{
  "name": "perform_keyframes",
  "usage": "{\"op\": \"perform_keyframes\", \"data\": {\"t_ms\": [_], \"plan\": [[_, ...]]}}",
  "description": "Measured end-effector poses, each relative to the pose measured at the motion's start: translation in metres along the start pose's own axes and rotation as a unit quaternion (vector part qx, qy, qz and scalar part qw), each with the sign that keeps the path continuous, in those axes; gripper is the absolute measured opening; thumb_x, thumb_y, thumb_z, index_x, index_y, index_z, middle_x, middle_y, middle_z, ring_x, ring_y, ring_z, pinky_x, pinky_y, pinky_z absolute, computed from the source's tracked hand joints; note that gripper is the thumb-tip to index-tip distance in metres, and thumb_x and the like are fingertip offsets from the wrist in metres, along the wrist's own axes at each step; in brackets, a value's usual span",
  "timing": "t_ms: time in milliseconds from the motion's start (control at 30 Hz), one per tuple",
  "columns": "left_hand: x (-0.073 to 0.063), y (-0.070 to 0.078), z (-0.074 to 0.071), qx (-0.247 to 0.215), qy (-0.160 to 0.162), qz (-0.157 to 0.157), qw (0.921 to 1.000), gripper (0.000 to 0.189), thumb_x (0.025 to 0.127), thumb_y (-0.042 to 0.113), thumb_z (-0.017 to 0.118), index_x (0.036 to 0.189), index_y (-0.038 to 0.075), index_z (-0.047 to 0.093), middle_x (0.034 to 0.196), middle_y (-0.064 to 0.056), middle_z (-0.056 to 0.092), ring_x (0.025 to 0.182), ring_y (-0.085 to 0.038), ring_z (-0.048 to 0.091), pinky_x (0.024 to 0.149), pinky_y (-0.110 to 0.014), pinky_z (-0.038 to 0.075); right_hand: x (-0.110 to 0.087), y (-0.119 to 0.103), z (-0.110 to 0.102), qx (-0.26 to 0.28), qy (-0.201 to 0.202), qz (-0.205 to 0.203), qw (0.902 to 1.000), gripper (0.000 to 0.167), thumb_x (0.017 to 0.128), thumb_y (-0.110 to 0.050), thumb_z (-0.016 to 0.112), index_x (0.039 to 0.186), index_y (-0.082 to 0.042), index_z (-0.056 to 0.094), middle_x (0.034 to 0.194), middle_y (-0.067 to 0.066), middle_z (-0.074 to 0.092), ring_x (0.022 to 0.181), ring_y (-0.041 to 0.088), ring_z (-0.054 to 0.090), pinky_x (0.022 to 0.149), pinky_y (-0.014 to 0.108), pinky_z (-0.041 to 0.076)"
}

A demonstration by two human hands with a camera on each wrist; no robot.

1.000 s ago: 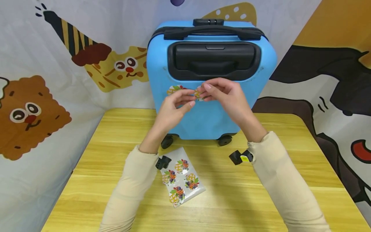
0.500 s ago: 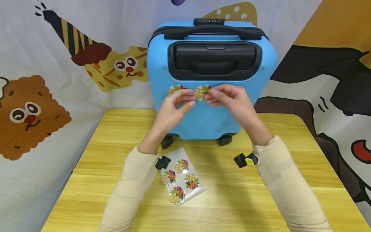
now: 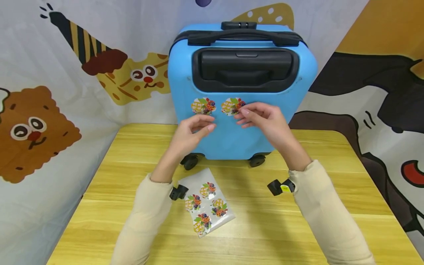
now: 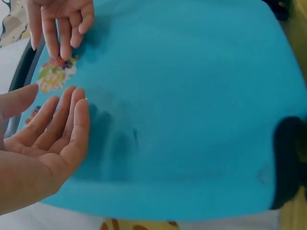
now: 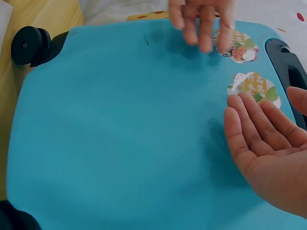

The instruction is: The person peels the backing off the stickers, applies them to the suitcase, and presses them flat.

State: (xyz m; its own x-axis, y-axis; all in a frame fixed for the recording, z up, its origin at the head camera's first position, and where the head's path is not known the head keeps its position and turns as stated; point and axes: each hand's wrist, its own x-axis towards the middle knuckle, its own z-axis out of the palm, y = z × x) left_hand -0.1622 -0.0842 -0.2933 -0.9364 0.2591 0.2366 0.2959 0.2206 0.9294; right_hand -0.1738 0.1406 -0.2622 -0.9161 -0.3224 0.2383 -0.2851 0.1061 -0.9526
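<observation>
Clearly, the blue suitcase (image 3: 228, 138) stands long axis upright, handle (image 3: 245, 32) uppermost; hands (image 3: 192, 134) (image 3: 266, 119) apart, fingers relaxed.

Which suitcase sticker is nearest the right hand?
The right sticker in the head view: the right hand overlaps its edge. The left sticker is nearer the left hand.

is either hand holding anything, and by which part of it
Nothing: the left hand is empty; the right hand only has its fingers at the edge of the right sticker.
</observation>
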Motion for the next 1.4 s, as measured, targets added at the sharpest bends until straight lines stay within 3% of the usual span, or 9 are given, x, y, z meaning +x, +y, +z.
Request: {"op": "perform_keyframes", "data": {"t_ms": [100,200,367,500,767,867,1000,1100,1400], "plan": [[-0.010,-0.011,-0.005,0.011,-0.015,-0.020,0.9996,0.026,0.090,0.013,0.058,0.112,-0.001,0.060,0.100,-0.014,0.064,0.090,-0.029,0.059,0.078,-0.036,0.048,-0.008,0.009,-0.001,-0.003,-0.007,0.022,0.9997,0.034,0.092,-0.017,0.056,0.109,0.012,0.056,0.094,0.012,0.067,0.086,0.025,0.064,0.079,0.034,0.051],[-0.023,-0.025,-0.011,0.012,-0.036,-0.061,0.9974,0.028,0.091,0.014,0.058,0.113,-0.003,0.059,0.099,-0.014,0.063,0.090,-0.029,0.059,0.078,-0.037,0.049,-0.017,0.026,0.000,-0.010,-0.022,0.056,0.9982,0.033,0.093,-0.017,0.054,0.110,0.012,0.056,0.094,0.012,0.067,0.086,0.026,0.064,0.079,0.038,0.051],[-0.045,-0.054,-0.023,0.015,-0.061,-0.152,0.9863,0.029,0.091,0.013,0.056,0.115,-0.006,0.056,0.097,-0.015,0.062,0.087,-0.024,0.060,0.077,-0.034,0.051,-0.031,0.060,0.012,-0.016,-0.063,0.135,0.9888,0.033,0.092,-0.015,0.055,0.111,0.011,0.056,0.097,0.019,0.064,0.089,0.032,0.062,0.078,0.038,0.051],[-0.064,-0.077,-0.033,0.023,-0.058,-0.195,0.9787,0.031,0.091,0.013,0.056,0.116,-0.007,0.055,0.095,-0.015,0.062,0.086,-0.023,0.060,0.078,-0.036,0.050,-0.043,0.089,0.027,-0.018,-0.096,0.183,0.9782,0.032,0.091,-0.017,0.057,0.109,0.009,0.057,0.099,0.022,0.063,0.090,0.033,0.061,0.078,0.035,0.051],[-0.095,-0.117,-0.041,0.014,-0.070,-0.248,0.9661,0.036,0.092,0.012,0.055,0.120,-0.008,0.050,0.083,-0.012,0.060,0.081,-0.028,0.058,0.075,-0.042,0.049,-0.058,0.141,0.053,-0.012,-0.108,0.217,0.9702,0.027,0.087,-0.013,0.060,0.104,0.008,0.060,0.095,0.019,0.063,0.081,0.029,0.059,0.078,0.048,0.048],[-0.103,-0.129,-0.039,0.012,-0.075,-0.273,0.9589,0.035,0.092,0.008,0.054,0.121,-0.010,0.048,0.082,-0.016,0.059,0.077,-0.031,0.057,0.073,-0.042,0.049,-0.062,0.148,0.062,0.013,-0.105,0.234,0.9664,0.026,0.088,-0.006,0.057,0.106,0.013,0.056,0.096,0.024,0.062,0.082,0.036,0.060,0.080,0.054,0.046],[-0.113,-0.138,-0.033,0.010,-0.084,-0.303,0.9493,0.033,0.091,0.004,0.053,0.120,-0.011,0.047,0.094,-0.021,0.060,0.083,-0.030,0.060,0.072,-0.040,0.051,-0.067,0.161,0.071,0.032,-0.092,0.259,0.9609,0.028,0.088,-0.003,0.055,0.108,0.016,0.053,0.099,0.029,0.059,0.088,0.042,0.058,0.080,0.050,0.048],[-0.118,-0.144,-0.030,-0.003,-0.081,-0.318,0.9445,0.033,0.091,0.003,0.053,0.119,-0.012,0.046,0.098,-0.022,0.059,0.087,-0.030,0.060,0.074,-0.040,0.051,-0.068,0.177,0.076,0.030,-0.079,0.276,0.9575,0.028,0.088,-0.004,0.056,0.108,0.015,0.054,0.102,0.027,0.059,0.091,0.038,0.059,0.080,0.043,0.050],[-0.120,-0.149,-0.020,-0.017,-0.065,-0.304,0.9504,0.034,0.090,-0.001,0.052,0.120,-0.015,0.044,0.103,-0.023,0.058,0.093,-0.032,0.058,0.079,-0.041,0.051,-0.071,0.186,0.086,0.028,-0.043,0.307,0.9504,0.023,0.088,-0.003,0.055,0.106,0.011,0.058,0.101,0.018,0.059,0.091,0.028,0.058,0.078,0.039,0.051]]}}
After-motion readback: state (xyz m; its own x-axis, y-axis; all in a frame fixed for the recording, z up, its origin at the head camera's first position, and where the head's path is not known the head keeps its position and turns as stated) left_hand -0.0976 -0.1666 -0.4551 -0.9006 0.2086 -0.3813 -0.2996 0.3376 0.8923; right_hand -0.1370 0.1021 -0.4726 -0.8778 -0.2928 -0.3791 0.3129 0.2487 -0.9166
